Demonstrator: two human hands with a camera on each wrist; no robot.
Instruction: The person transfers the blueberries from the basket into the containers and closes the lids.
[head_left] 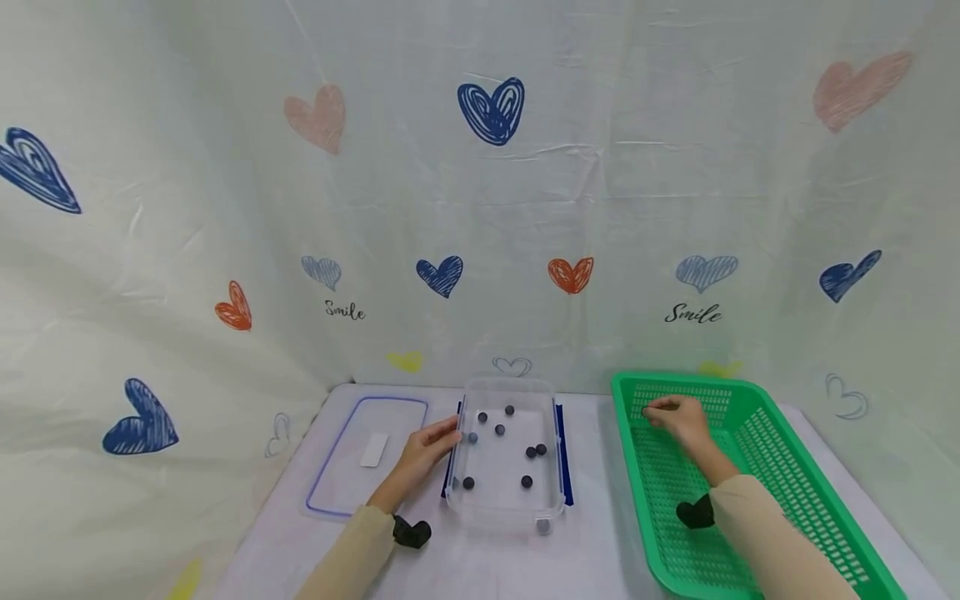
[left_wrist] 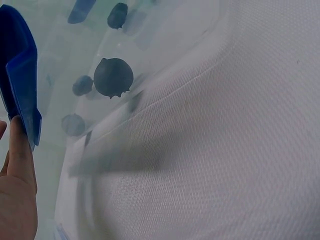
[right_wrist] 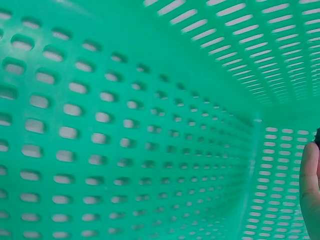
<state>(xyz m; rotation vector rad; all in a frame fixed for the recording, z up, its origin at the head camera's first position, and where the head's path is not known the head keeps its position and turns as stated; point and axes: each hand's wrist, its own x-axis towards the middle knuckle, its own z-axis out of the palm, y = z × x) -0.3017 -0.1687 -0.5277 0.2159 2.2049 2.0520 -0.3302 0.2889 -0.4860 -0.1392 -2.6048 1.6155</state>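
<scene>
In the head view, a clear plastic box with blue side latches stands on the table, several small dark balls scattered in it. My left hand touches the box's left wall with its fingers extended. The left wrist view has those fingers against a blue latch, and balls with tiny points through the clear wall. My right hand is over the far left part of a green basket, pinching a small dark ball; its dark edge shows at the fingertips in the right wrist view.
Left of the box lies a clear lid with a blue rim and a white rectangle on it. A white curtain printed with hearts hangs behind the table. The basket has slotted walls.
</scene>
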